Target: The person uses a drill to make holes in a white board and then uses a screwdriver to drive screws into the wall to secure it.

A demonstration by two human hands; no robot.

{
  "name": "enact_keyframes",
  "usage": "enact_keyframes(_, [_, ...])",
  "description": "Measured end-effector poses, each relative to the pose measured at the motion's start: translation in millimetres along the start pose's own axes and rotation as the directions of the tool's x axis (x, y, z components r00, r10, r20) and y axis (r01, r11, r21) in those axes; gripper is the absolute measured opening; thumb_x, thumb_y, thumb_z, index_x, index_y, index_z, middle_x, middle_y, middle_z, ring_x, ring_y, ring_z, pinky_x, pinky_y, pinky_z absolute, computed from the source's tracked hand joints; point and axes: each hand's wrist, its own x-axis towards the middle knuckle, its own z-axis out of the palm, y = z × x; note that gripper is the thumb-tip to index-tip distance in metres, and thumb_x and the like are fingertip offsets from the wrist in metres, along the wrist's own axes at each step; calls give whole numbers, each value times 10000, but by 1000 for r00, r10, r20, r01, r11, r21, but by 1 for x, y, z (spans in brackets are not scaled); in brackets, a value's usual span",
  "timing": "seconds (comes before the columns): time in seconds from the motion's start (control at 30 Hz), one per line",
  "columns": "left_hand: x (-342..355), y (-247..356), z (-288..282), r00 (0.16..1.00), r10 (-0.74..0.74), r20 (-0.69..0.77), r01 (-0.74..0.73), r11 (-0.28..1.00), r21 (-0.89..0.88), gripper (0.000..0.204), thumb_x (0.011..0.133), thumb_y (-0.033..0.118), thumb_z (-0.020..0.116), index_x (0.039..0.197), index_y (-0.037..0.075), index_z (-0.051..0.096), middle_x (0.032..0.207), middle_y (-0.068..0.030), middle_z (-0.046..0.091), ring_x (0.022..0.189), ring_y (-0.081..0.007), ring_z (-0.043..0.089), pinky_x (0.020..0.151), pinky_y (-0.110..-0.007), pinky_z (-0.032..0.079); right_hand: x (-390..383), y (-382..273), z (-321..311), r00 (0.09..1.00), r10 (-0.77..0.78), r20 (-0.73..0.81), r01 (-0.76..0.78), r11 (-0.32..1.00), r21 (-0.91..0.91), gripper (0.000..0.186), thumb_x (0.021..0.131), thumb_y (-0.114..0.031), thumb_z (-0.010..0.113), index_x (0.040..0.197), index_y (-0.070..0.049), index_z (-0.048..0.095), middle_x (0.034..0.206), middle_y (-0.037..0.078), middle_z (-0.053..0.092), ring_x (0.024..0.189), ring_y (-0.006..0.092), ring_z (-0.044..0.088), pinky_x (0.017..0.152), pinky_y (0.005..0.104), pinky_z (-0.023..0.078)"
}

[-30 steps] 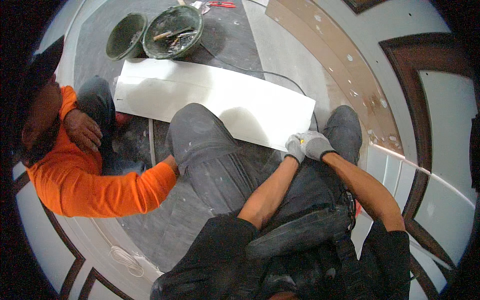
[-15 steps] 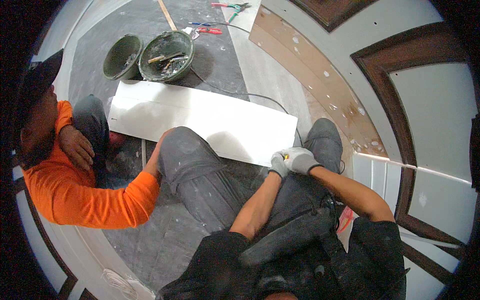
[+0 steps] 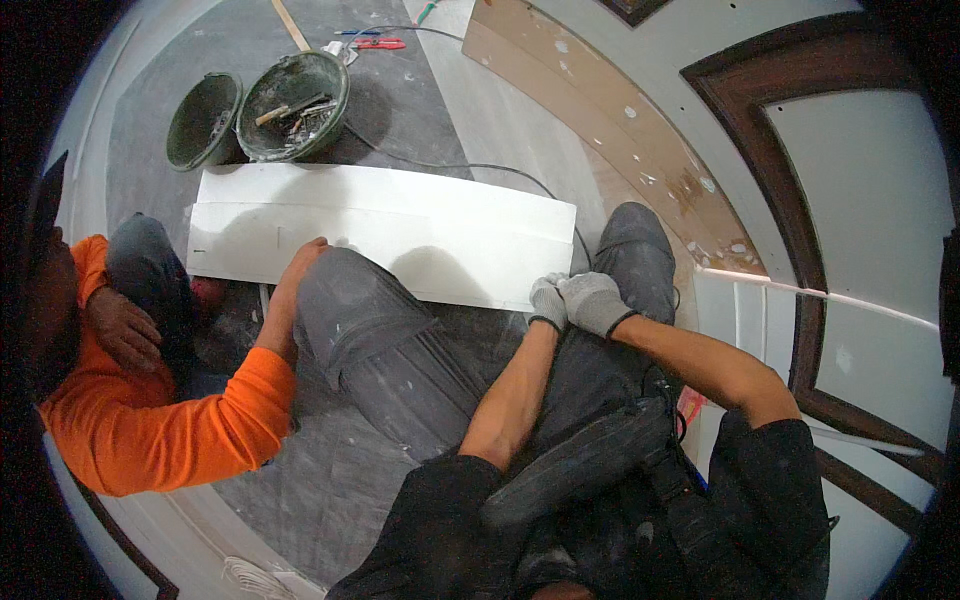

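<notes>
A long white board lies crosswise in front of me, my knees close to its near edge. At its near right corner my gloved left hand is closed, touching the board. Pressed against it on the right is my gloved right hand, also closed, with the fingertips turned out of sight. Whatever the two hands hold between them is hidden. A co-worker's hand rests at the board's near edge, left of my knee.
Two dark green buckets stand beyond the board, the right one holding tools. A red-handled tool and a wooden strip lie farther off. A black cable runs behind the board. The orange-sleeved co-worker sits at left; brown-framed panels line the right.
The view has shifted, so the buckets and board sit farther left. A small yellow bit that showed between my gloves is now hidden. Both hands stay together at the board's corner.
</notes>
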Motion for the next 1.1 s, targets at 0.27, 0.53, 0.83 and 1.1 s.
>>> enact_keyframes(0.27, [25,36,-18,998,48,48,-51,997,66,277,953,212,431,898,41,642,893,-151,677,826,-318,664,747,-424,572,35,-42,-24,982,-185,37,189,956,-223,254,950,-273,581,984,-143,796,1041,111,783,986,285,753,801,460,589])
enact_keyframes(0.53, [20,23,-26,999,17,50,-26,982,188,442,1002,259,370,1095,-34,688,1015,-190,729,899,-334,708,777,-425,609,29,8,-25,834,-8,552,-536,229,813,263,1015,-285,580,957,-60,705,836,73,693,674,157,661,507,299,538])
enact_keyframes(0.83, [29,26,-23,998,18,53,-25,990,141,336,986,242,403,862,51,650,794,-119,676,597,-263,607,529,-413,525,38,33,0,943,-141,302,-84,776,625,162,945,-195,632,878,-53,674,723,59,631,577,127,591,485,277,493])
enact_keyframes(1.1, [7,47,-11,995,99,-18,-99,994,37,318,935,212,439,905,3,677,815,-165,698,670,-302,648,557,-431,518,53,-20,-48,972,-47,228,-26,951,307,313,903,-263,614,989,-2,764,952,255,735,902,411,726,834,444,576])
